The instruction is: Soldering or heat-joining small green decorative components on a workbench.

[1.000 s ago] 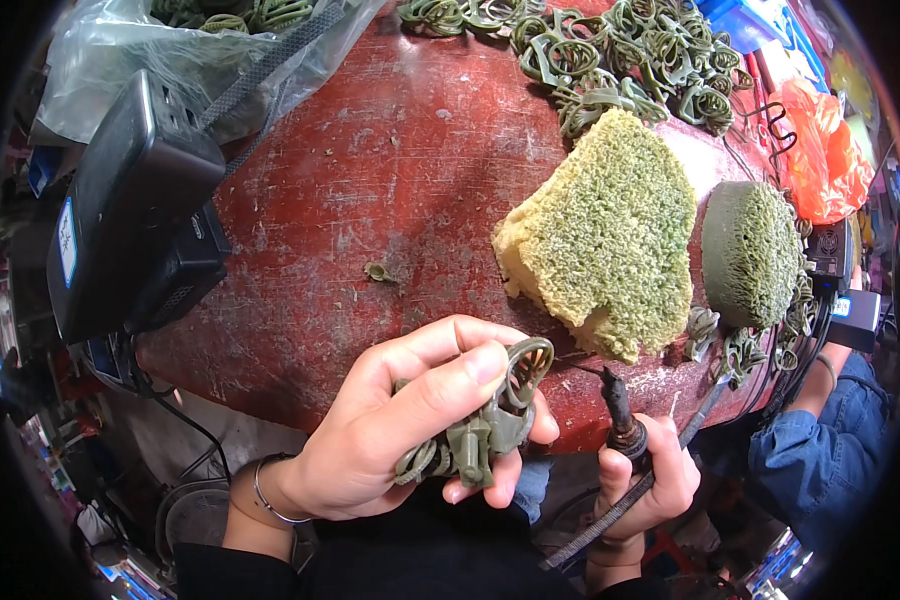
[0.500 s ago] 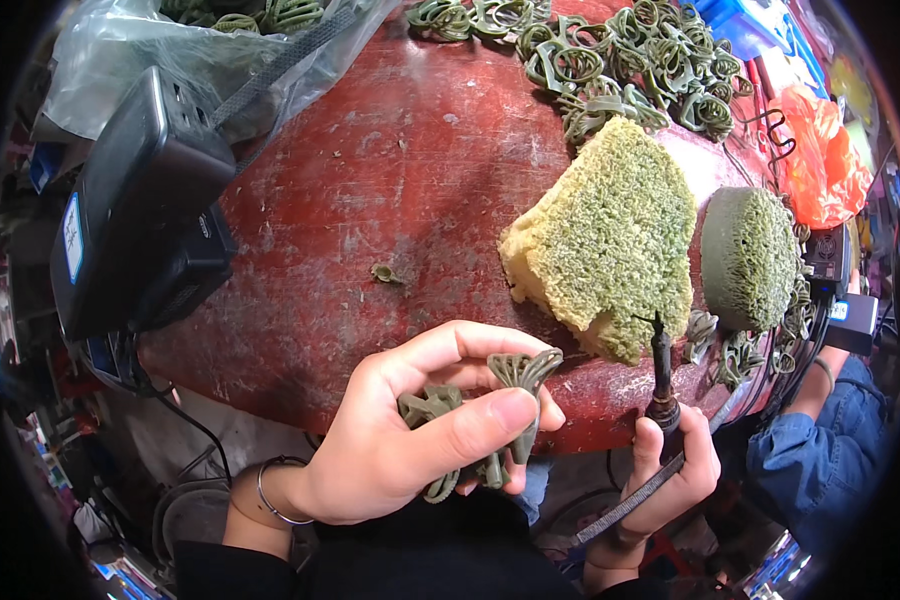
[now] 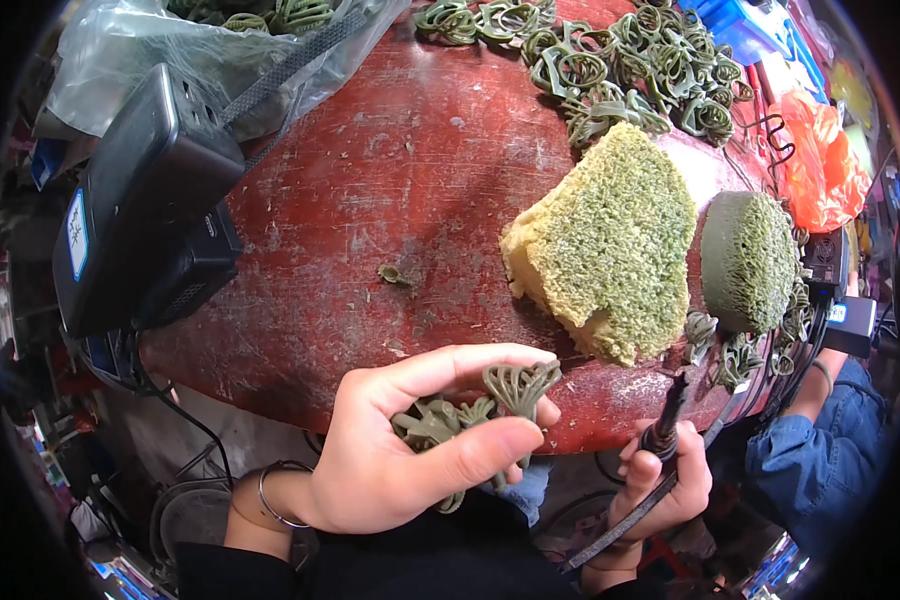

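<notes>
My left hand (image 3: 390, 455), wearing a thin bangle, is closed around several olive-green openwork pieces. One fan-shaped ribbed piece (image 3: 522, 385) is pinched up between thumb and fingers, while the others (image 3: 432, 422) lie bunched against the palm. Low on the right, my right hand (image 3: 675, 490) grips a soldering iron (image 3: 662, 432) by its handle, its dark, thin tip pointing up. A grey cord (image 3: 615, 530) trails below that hand. Beyond the iron sits a yellow foam block (image 3: 620, 240), its top crusted with green; the tip is apart from it.
A round green block (image 3: 735, 260) stands right of the foam. Heaped openwork pieces (image 3: 660, 60) cover the far right of the red table (image 3: 370, 200). A black device (image 3: 150, 190) and plastic bag (image 3: 120, 60) are at left. Another person's blue sleeve (image 3: 820, 450) shows at right.
My right hand has drawn the iron's tip back from the foam block's near edge, toward me. The pinched piece in my left hand has turned slightly, showing more of its ribs.
</notes>
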Action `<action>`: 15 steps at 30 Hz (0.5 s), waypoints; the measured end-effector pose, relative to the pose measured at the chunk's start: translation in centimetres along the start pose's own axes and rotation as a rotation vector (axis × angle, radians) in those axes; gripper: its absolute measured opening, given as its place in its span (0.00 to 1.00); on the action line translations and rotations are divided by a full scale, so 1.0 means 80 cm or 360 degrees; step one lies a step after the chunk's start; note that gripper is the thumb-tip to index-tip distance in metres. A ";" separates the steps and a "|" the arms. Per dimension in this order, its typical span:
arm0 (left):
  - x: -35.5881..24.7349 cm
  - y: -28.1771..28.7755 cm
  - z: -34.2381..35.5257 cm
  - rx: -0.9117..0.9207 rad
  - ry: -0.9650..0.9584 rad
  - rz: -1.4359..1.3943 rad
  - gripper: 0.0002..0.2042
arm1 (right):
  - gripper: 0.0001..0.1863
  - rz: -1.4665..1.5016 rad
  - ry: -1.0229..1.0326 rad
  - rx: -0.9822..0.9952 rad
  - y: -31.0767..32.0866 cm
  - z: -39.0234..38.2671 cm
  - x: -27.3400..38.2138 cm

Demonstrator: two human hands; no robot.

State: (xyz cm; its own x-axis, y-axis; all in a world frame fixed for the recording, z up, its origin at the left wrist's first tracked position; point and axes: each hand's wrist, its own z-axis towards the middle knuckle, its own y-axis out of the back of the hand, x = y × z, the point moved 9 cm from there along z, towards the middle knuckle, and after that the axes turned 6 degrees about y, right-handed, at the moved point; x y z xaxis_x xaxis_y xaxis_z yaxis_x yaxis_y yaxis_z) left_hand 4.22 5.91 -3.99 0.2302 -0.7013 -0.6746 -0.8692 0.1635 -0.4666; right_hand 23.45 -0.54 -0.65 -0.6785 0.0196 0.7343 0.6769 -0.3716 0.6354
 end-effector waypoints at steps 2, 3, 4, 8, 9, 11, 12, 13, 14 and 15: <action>-0.002 0.000 -0.003 -0.0029 -0.0037 0.0092 0.27 | 0.23 0.0096 0.0013 0.0064 -0.007 0.000 0.004; -0.004 0.002 -0.005 -0.0058 -0.0092 0.0214 0.26 | 0.23 0.0101 0.0018 0.0063 -0.008 0.000 0.006; -0.007 0.003 -0.007 -0.0088 -0.0148 0.0336 0.25 | 0.22 0.0164 0.0018 0.0113 -0.013 0.000 0.008; -0.031 -0.003 -0.012 -0.0088 -0.0540 0.0798 0.24 | 0.21 0.0305 -0.0053 0.0215 -0.021 0.000 0.012; -0.037 -0.006 -0.014 -0.0106 -0.0617 0.0859 0.24 | 0.21 0.0399 -0.0125 0.0253 -0.026 -0.002 0.010; -0.042 -0.008 -0.017 -0.0122 -0.0694 0.0919 0.24 | 0.22 0.0455 -0.0165 0.0248 -0.029 -0.001 0.013; -0.044 -0.010 -0.018 -0.0126 -0.0745 0.0953 0.24 | 0.23 0.0523 -0.0216 0.0280 -0.032 -0.001 0.013; -0.047 -0.011 -0.020 -0.0130 -0.0796 0.0986 0.24 | 0.24 0.0592 -0.0269 0.0312 -0.036 -0.002 0.014; -0.047 -0.011 -0.020 -0.0130 -0.0797 0.0986 0.24 | 0.24 0.0591 -0.0267 0.0312 -0.037 -0.001 0.016; -0.047 -0.011 -0.021 -0.0136 -0.0806 0.0989 0.24 | 0.24 0.0578 -0.0251 0.0314 -0.037 0.000 0.019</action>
State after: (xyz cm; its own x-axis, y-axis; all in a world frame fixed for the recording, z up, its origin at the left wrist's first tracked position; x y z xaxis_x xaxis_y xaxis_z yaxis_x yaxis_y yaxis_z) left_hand 3.41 7.22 -0.07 -0.1536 -0.0967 -0.9834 -0.9294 0.3521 0.1106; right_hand 20.37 0.59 -1.40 -0.3453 0.0677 0.9360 0.9152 -0.1965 0.3518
